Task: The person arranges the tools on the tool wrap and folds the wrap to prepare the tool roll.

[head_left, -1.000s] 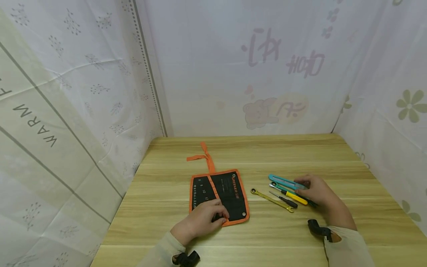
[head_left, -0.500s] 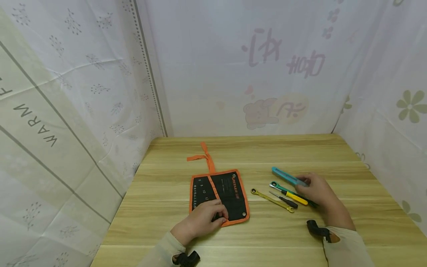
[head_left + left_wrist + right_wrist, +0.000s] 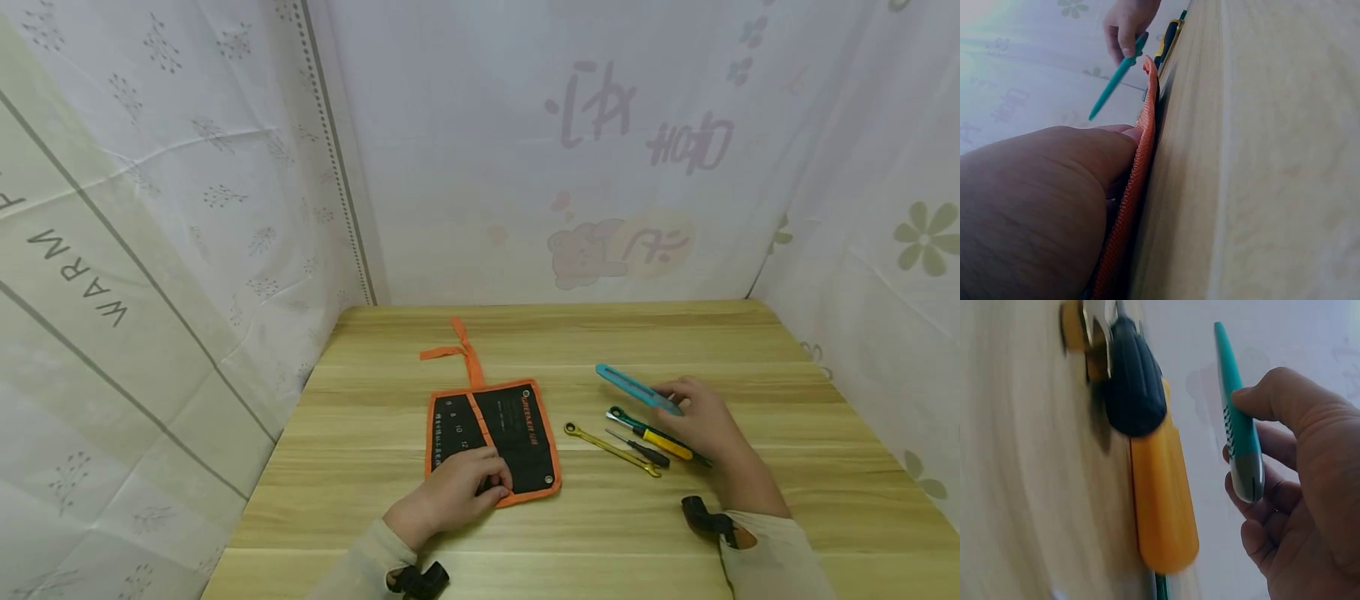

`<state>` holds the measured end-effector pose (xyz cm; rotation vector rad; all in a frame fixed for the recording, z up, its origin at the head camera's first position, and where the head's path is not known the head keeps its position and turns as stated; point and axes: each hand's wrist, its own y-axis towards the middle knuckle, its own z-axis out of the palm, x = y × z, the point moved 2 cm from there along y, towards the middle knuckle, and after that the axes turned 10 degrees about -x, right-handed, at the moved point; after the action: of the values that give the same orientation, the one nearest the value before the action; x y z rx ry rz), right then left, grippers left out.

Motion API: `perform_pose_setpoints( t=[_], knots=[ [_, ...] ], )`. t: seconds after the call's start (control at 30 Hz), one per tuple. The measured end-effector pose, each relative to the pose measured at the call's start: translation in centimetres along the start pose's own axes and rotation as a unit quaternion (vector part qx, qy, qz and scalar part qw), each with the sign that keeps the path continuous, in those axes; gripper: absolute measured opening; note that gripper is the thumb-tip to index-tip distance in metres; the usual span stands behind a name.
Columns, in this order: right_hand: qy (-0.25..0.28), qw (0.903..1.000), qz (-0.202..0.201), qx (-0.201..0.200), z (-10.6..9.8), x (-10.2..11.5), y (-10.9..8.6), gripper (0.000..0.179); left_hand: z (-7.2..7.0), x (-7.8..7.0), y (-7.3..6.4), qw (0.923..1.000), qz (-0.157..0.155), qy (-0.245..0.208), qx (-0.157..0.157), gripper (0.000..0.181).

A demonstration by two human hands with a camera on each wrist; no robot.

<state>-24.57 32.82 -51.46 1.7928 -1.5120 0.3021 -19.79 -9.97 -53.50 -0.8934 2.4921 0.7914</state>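
The pale wood-grain worktop [image 3: 637, 542] fills the lower part of the head view. At lower centre lies a flat black fabric pouch with orange trim [image 3: 521, 433]; it looks soft, light and apt to buckle, so the bound edge is probably its firmest hold, and the left hand [image 3: 457, 492] pinches it there. Right of centre, a long gold metal wrench [image 3: 611, 450] seems stiff and slick, best lifted mid-shaft. Above and right of that, the right hand [image 3: 701, 425] grasps a slim turquoise plastic cutter [image 3: 630, 386] near its lower-right end, clear of the worktop; it should be light and rigid, easily steadied between thumb and fingers.
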Motion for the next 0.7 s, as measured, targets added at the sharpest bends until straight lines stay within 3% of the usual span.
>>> perform_pose_setpoints(
  t=[0.33, 0.7],
  knots=[
    [0.04, 0.9982, -0.041, 0.015, 1.9, 3.7, -0.2, 0.033, -0.1, -0.1, 0.1, 1.0, -0.007, 0.002, -0.001, 0.009],
    [0.075, 0.9931, -0.08, 0.041, 3.5, 6.3, -0.8, 0.033, 0.0, -0.1, 0.1, 0.9999, -0.01, -0.002, -0.003, 0.009]
  ],
)
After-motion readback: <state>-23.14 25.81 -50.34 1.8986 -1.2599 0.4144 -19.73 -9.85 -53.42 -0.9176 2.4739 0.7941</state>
